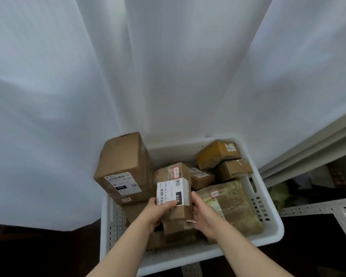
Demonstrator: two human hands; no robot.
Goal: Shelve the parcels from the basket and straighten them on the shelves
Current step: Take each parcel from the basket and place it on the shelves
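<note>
Both hands clasp a small brown cardboard parcel with a white shipping label [173,194] above the white perforated plastic basket [272,228]. The left hand [158,211] pinches its left edge, the right hand [203,213] cups its right side.

A white fabric curtain [168,76] hangs in soft folds above a dark floor [38,252]; a white perforated metal shelving rack [312,207] stands at right.

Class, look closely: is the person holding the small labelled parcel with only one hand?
No, the left hand and the right hand both grip the parcel.
</note>
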